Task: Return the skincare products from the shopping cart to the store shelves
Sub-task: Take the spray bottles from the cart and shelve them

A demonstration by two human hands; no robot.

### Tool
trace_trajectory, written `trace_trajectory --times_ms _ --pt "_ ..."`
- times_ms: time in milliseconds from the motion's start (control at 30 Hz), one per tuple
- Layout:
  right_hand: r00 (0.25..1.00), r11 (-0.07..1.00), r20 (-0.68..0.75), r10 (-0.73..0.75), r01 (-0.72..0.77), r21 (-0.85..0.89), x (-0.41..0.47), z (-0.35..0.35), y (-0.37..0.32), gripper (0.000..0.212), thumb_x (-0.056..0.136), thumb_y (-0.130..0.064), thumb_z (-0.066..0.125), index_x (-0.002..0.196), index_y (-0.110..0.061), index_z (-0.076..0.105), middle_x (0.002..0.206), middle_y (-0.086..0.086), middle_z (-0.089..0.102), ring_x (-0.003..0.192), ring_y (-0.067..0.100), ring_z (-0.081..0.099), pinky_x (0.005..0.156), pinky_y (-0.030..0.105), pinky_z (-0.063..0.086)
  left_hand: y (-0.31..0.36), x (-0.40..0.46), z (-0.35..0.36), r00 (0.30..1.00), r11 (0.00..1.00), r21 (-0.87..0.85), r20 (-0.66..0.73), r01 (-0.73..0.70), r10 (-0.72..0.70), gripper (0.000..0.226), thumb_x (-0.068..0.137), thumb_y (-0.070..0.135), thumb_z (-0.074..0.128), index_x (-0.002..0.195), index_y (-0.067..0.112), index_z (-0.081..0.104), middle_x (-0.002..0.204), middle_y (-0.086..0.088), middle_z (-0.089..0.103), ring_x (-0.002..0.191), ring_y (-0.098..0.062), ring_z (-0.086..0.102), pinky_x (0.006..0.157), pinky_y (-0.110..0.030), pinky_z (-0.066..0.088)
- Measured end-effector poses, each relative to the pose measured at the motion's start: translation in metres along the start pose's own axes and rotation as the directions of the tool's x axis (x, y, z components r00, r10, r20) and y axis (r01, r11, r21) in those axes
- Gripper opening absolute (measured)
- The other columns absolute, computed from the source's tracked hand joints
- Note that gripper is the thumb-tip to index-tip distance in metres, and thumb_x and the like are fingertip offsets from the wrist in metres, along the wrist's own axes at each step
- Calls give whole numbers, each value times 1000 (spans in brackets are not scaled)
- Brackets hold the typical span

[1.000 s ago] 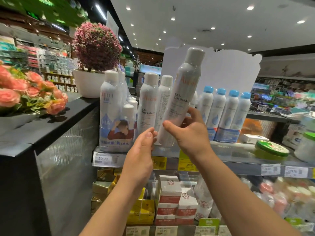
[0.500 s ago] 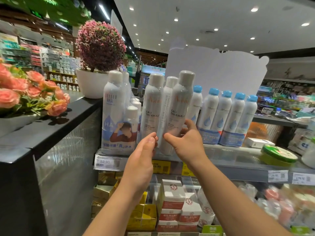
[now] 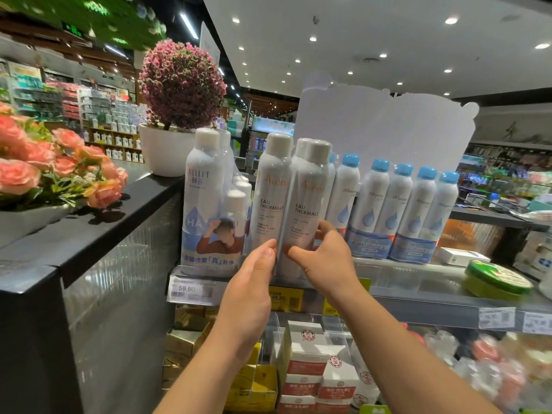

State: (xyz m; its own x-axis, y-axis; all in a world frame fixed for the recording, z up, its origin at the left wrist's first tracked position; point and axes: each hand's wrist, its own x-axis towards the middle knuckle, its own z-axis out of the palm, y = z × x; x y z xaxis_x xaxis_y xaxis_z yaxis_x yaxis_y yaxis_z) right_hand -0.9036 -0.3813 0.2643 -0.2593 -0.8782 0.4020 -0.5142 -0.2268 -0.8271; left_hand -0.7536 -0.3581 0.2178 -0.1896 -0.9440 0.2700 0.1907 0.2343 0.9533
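Two hands at frame centre: right hand [image 3: 325, 258] pinched the spray can [image 3: 304, 204] upright on the shelf [image 3: 418, 297]; left hand [image 3: 254, 282], fingers relaxed, touched its lower left side.

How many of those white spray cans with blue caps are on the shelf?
6, all in a row right of the grey-capped cans: one cap peeking behind them, then five white blue-capped cans. More may stand hidden behind.
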Motion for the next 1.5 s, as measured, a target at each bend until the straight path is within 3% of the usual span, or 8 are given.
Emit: trace_trajectory --times_ms 167,367,567,700,900,1000,1267,1500 --pt "999 999 16 -29 29 -40 1 -1 -2 47 82 -13 83 113 -33 55 107 -16 63 102 5 60 66 5 46 -2 2 0 1000 1000 -2 0 10 -10 36 94 71 42 124 58 57 138 29 58 134 6 49 120 -35 35" --pt "1000 998 14 -26 26 -49 1 2 0 49 82 -16 84 113 -37 52 108 -19 61 105 5 60 82 16 53 -3 1 0 1000 1000 -17 9 17 -17 32 102 57 43 131 52 57 140 26 59 134 5 49 119 -34 36" --pt "999 998 40 19 -17 -54 -1 2 -1 53 85 -20 83 121 -37 47 100 -26 56 91 -2 58 69 9 47 -2 0 1 1000 999 -46 6 20 -20 32 105 49 45 134 47 58 138 23 60 133 2 51 119 -36 38" --pt "998 998 41 53 -51 -45 0 2 -4 63 84 -18 83 136 -25 49 101 -23 59 93 -3 61 71 9 48 1 -2 1 1000 997 -72 11 12 -11 31 104 47 48 133 44 59 137 21 62 130 3 54 117 -34 41" --pt "996 995 -80 45 -51 -81 -10 -7 -7 62 86 -37 79 139 -24 48 120 -6 61 109 8 59 92 28 56 8 -12 3 997 986 -151 22 -66 70 47 90 53 47 132 37 61 130 17 67 122 2 60 111 -33 47" --pt "990 998 -143 13 -21 -55 -22 -14 -4 48 91 -39 75 134 -27 55 123 -7 61 112 5 59 91 22 51 4 -14 7 997 984 -166 31 -67 73 41 94 49 48 129 34 64 126 15 69 118 -5 64 106 -38 51" --pt "922 999 -386 2 17 47 -72 -42 15 12 95 -33 70 107 -32 67 102 -6 72 97 10 70 90 36 59 -8 -26 39 976 985 -172 218 25 13 28 106 32 44 123 30 67 119 12 71 111 -13 67 93 -34 57" --pt "829 986 -533 168 -136 98 -150 -77 47 18 83 -51 67 98 -41 68 100 -6 73 97 17 72 90 51 59 -26 -58 85 912 962 -210 402 175 -78 27 107 25 45 121 22 68 112 1 75 100 -17 71 83 -31 56"
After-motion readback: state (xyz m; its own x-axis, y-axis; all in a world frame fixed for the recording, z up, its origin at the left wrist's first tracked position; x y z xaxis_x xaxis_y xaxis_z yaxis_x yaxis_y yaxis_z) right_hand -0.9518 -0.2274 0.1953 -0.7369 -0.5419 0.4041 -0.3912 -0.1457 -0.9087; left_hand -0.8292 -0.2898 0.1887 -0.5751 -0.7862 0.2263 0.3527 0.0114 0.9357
